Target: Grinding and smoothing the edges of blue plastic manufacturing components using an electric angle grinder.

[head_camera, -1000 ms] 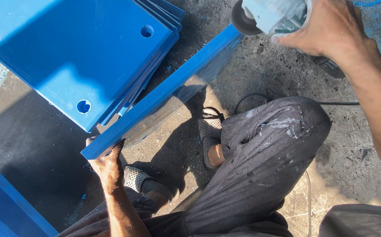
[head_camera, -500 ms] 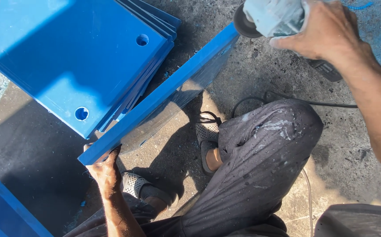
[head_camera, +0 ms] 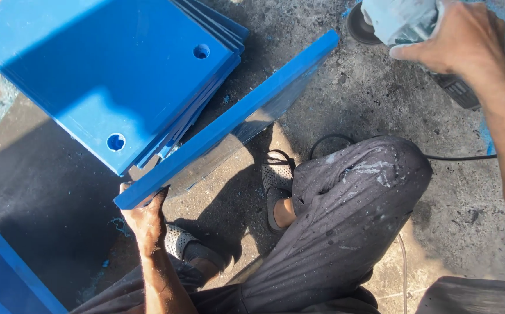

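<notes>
Harsh sunlight, hard dark shadows across ground (lower left); sharp focus, mild edge distortion.

Both forearms are bare, with no sleeves, gloves, watch or rings showing on the left hand (head_camera: pixel 146 220) or the right hand (head_camera: pixel 459 40). The dark grey trousers (head_camera: pixel 345 215) are creased and dusty, smeared with pale streaks at the knee. The dark perforated sandals (head_camera: pixel 275 186) have pale speckled uppers.

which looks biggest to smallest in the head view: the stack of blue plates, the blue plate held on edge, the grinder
1. stack of blue plates
2. blue plate held on edge
3. grinder, partly covered by the right hand and nearer the camera, so its size is unsure
</notes>
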